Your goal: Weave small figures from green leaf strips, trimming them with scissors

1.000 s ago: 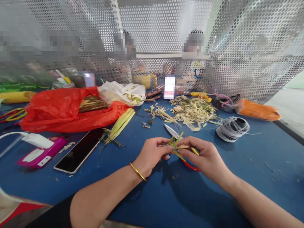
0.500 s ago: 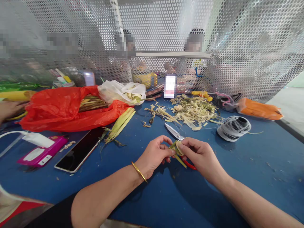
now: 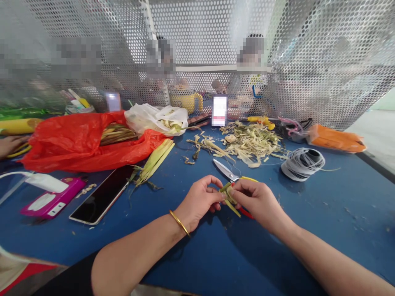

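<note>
Green strips [image 3: 232, 208] in both hands [image 3: 203, 199] [image 3: 259, 202], red bag [image 3: 66, 142] of seemingly dried leaves [image 3: 119, 135]

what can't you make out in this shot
All in the head view:
leaf strip: upper part hidden by fingers of the left hand and right hand
scissors: handles partly behind the right hand
red bag: its folds hide part of the contents
upright phone: screen blurred
another person's hand: cut off by left edge
</note>
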Demonstrator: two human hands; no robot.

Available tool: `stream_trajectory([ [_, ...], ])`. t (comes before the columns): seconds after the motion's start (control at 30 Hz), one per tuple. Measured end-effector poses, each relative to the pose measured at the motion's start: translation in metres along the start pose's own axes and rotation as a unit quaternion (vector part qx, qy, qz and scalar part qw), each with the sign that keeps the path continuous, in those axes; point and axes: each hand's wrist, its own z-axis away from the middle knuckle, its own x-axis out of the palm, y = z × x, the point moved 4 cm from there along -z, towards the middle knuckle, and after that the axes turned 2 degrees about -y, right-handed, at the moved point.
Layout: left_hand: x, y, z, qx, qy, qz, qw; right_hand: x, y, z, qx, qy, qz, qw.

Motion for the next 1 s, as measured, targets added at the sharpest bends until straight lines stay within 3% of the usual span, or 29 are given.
stream_trajectory([
  [0.43, 0.003, 0.004, 0.001, 0.058, 0.003, -0.08, 0.995, 0.002, 0.001, 0.0, 0.02, 0.019, -0.091, 0.995],
  [0.63, 0.004, 0.005, 0.003, 0.094, -0.026, -0.165, 0.982, 0.002, -0.003, 0.001, 0.016, -0.02, -0.052, 0.998],
  [0.73, 0.005, 0.004, 0.004, 0.092, -0.037, -0.182, 0.978, 0.0, -0.004, 0.001, 0.022, 0.003, -0.038, 0.999],
  [0.87, 0.01, -0.001, 0.005, 0.042, -0.11, -0.149, 0.982, -0.004, -0.007, 0.002, -0.016, 0.036, -0.015, 0.999],
  [1.0, 0.015, 0.001, 0.008, 0.016, -0.178, -0.134, 0.975, -0.007, -0.004, 0.002, -0.009, 0.072, 0.0, 0.997],
])
